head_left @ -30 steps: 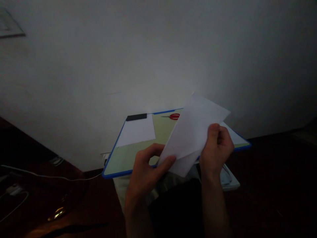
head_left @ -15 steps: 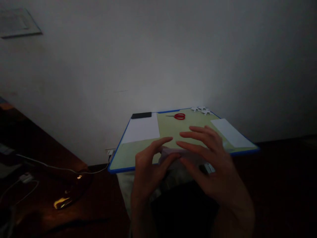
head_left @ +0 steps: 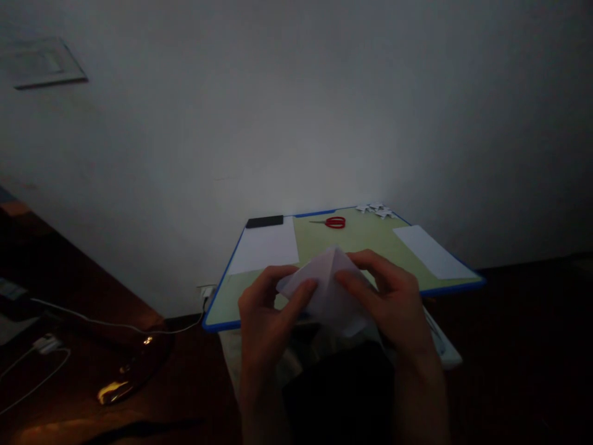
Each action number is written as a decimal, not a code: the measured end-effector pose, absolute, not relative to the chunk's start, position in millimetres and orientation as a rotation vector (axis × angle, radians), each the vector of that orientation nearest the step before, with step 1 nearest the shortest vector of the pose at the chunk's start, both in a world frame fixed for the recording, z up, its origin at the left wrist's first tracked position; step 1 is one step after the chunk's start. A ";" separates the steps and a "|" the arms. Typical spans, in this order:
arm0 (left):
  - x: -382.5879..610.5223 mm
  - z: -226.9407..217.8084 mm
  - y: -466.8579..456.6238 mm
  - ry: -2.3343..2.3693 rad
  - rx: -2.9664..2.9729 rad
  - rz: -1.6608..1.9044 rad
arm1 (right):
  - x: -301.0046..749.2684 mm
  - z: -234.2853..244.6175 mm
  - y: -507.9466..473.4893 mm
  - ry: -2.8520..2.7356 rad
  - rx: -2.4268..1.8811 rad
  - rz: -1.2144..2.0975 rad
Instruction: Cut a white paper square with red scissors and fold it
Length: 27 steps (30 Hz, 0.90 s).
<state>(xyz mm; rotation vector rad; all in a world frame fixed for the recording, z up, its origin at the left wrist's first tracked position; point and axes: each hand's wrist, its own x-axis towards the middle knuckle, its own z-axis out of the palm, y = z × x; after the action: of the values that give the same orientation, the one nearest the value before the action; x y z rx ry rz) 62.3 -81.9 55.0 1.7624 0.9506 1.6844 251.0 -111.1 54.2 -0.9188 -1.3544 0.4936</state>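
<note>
A folded piece of white paper (head_left: 327, 296) is held up above the near edge of the table, a crease running down its middle from a pointed top. My left hand (head_left: 273, 315) pinches its left side, thumb on the near face and fingers behind. On the right side, my right hand (head_left: 393, 296) grips it the same way, its thumb close to the crease. Beyond the hands, red-handled scissors (head_left: 334, 222) lie on the pale green tabletop (head_left: 319, 241).
White sheets lie at the left (head_left: 266, 247) and right (head_left: 430, 253) of the table. A black flat object (head_left: 264, 221) rests at the back left; small folded white papers (head_left: 376, 210) sit at the back right. A cable (head_left: 115, 321) runs to a wall socket (head_left: 206, 290).
The paper has turned so its creased face shows, standing up between my hands. My right hand's spread fingers have closed onto it. The view has tilted slightly.
</note>
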 end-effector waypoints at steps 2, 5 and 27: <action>65.2 54.6 -81.0 0.967 1.832 1.667 | 246.5 53.4 -107.0 -1.278 -0.893 0.447; 68.3 55.1 -80.5 0.977 1.889 1.647 | 243.0 53.7 -104.5 -1.185 -0.883 0.417; 72.1 55.2 -81.8 0.980 1.904 1.645 | 246.3 59.2 -105.0 -1.057 -0.887 0.482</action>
<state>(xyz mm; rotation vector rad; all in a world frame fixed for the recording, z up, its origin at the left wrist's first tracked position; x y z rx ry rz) 72.1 -81.8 55.2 1.9044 0.9796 1.6445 246.3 -105.0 59.2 -0.8874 -1.0572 0.4816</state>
